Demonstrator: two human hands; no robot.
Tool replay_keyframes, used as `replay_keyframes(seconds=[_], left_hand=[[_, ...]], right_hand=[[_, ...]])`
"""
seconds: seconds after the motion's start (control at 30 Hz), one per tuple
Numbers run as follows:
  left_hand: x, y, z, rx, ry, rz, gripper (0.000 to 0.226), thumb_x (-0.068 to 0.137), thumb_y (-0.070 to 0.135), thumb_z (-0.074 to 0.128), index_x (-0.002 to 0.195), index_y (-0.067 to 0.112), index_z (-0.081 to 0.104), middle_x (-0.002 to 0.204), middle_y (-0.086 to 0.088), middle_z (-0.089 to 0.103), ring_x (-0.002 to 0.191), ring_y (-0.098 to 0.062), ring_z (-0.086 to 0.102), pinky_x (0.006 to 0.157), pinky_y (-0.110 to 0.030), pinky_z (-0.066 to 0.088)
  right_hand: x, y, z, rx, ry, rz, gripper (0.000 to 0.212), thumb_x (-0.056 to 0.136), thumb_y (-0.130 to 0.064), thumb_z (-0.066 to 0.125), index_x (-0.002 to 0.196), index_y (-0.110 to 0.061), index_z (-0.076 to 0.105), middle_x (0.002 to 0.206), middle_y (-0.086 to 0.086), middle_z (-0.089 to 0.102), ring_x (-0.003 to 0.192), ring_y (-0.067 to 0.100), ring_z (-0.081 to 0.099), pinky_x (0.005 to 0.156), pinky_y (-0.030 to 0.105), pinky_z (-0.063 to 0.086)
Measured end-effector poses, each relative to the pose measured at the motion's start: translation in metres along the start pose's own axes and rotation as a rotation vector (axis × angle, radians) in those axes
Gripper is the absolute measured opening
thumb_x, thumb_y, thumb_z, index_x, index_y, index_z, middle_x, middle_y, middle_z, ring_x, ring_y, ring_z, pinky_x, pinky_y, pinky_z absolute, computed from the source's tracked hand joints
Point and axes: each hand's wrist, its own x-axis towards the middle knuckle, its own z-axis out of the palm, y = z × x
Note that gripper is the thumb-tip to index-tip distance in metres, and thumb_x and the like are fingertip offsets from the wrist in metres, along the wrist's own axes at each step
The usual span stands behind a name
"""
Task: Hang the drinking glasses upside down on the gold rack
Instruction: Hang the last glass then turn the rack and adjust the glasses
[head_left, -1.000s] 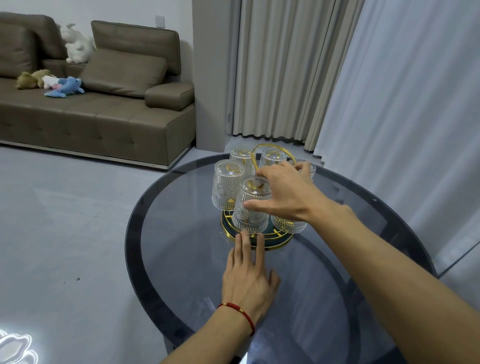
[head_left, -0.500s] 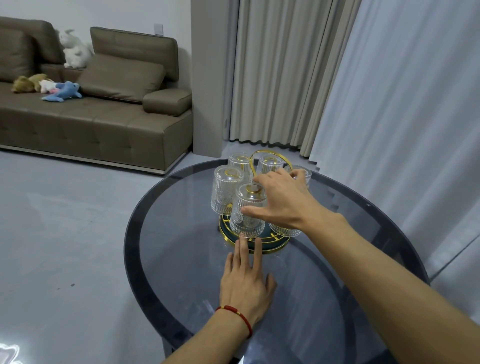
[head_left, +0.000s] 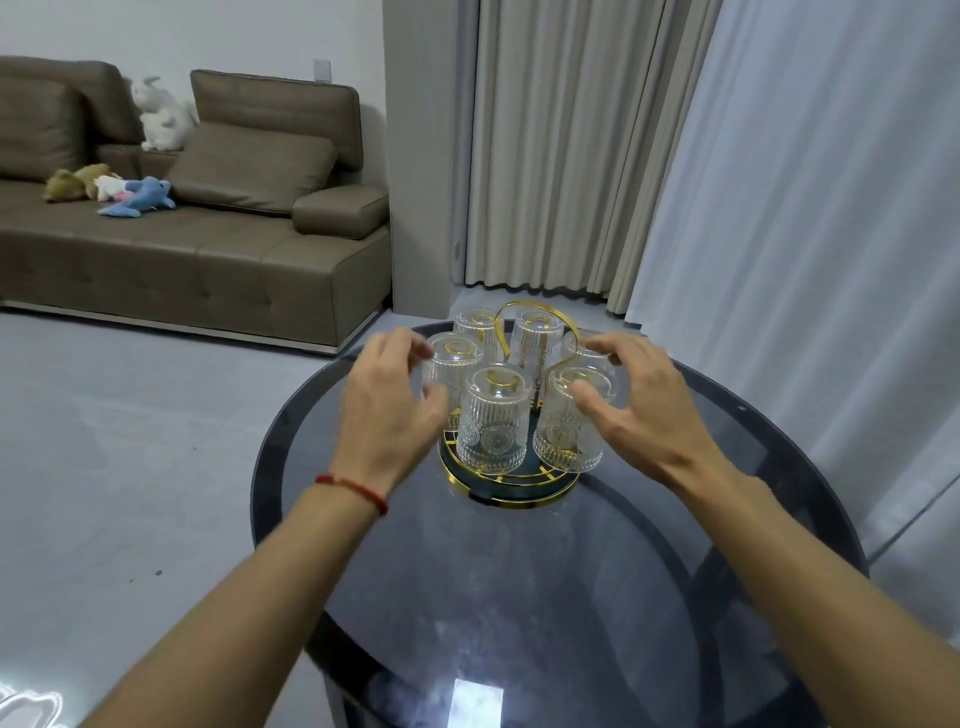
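Round smoked-glass table (head_left: 649, 597) carries the gold wire rack (head_left: 506, 480); six ribbed clear drinking glasses (head_left: 493, 415) hang inverted. Left hand (head_left: 387, 410) at 9 o'clock and right hand (head_left: 636, 402) at 3 o'clock, fingers spread, grip nothing. Careless contact could dislodge glasses.

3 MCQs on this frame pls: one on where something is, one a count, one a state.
1. Where does the gold rack stand?
A. on the sofa
B. on the round glass table
C. on the floor

2. How many drinking glasses sit on the rack?
A. three
B. six
C. nine

3. How are the glasses oriented?
A. upside down
B. upright
C. lying on their sides

Answers:
1 B: the rack's round base rests on the dark tabletop.
2 B: six glasses ring the gold loop handle.
3 A: bases face up and rims face down. The left hand and right hand flank the rack, fingers spread.
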Motion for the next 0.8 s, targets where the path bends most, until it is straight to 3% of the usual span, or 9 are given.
replay_keyframes(seconds=[0.07,0.13,0.27,0.43,0.5,0.6,0.8], left_hand=[[0.03,-0.008,0.011,-0.036,-0.135,-0.065,0.041,0.081,0.009,0.071,0.121,0.01,0.059,0.117,-0.006,0.052,0.109,-0.019,0.051,0.1,-0.03,0.043],[0.052,-0.018,0.02,-0.113,-0.314,-0.171,0.061,0.08,0.01,0.073,0.136,0.017,0.052,0.134,-0.005,0.045,0.125,-0.018,0.042,0.108,-0.034,0.038],[0.072,-0.037,0.026,-0.342,-0.578,-0.267,0.079,0.078,-0.004,0.072,0.147,0.022,0.043,0.127,0.013,0.046,0.129,-0.012,0.039,0.095,-0.028,0.038],[0.083,-0.047,0.028,-0.294,-0.62,-0.199,0.086,0.08,0.007,0.079,0.151,0.027,0.037,0.143,-0.001,0.049,0.132,-0.015,0.044,0.099,-0.027,0.039],[0.086,-0.047,0.027,-0.249,-0.612,-0.168,0.086,0.08,0.013,0.082,0.152,0.026,0.036,0.142,-0.005,0.053,0.127,-0.015,0.049,0.096,-0.022,0.041],[0.09,-0.046,0.024,-0.203,-0.583,-0.142,0.087,0.08,0.015,0.084,0.152,0.021,0.036,0.137,-0.009,0.059,0.121,-0.019,0.056,0.103,-0.031,0.044],[0.097,-0.049,0.02,-0.151,-0.668,-0.12,0.086,0.083,0.02,0.082,0.153,0.023,0.033,0.136,-0.01,0.059,0.123,-0.023,0.055,0.103,-0.033,0.042]], right_hand=[[-0.004,0.003,0.002,0.011,-0.026,0.062,0.058,0.091,-0.039,0.07,0.142,-0.019,0.05,0.138,0.002,0.055,0.126,0.02,0.051,0.108,0.051,0.044],[-0.007,0.006,0.006,0.002,-0.079,0.117,0.071,0.089,-0.047,0.07,0.148,-0.019,0.042,0.145,0.005,0.051,0.132,0.022,0.048,0.111,0.051,0.042],[-0.007,0.007,0.015,0.007,-0.089,0.137,0.081,0.086,-0.053,0.071,0.15,-0.018,0.037,0.15,0.007,0.049,0.135,0.024,0.048,0.112,0.05,0.042],[-0.002,0.006,0.017,0.017,-0.041,0.158,0.078,0.086,-0.053,0.074,0.148,-0.018,0.041,0.148,0.006,0.053,0.134,0.024,0.052,0.11,0.053,0.045],[-0.001,0.005,0.016,0.015,-0.034,0.161,0.076,0.086,-0.052,0.074,0.146,-0.018,0.043,0.146,0.006,0.055,0.132,0.024,0.054,0.109,0.053,0.046],[-0.002,0.003,0.014,0.017,-0.027,0.166,0.075,0.085,-0.051,0.075,0.145,-0.017,0.044,0.144,0.006,0.057,0.13,0.023,0.055,0.108,0.052,0.047],[0.0,0.0,0.01,0.014,-0.028,0.168,0.078,0.084,-0.05,0.076,0.145,-0.015,0.043,0.141,0.009,0.06,0.128,0.025,0.057,0.106,0.048,0.048]])
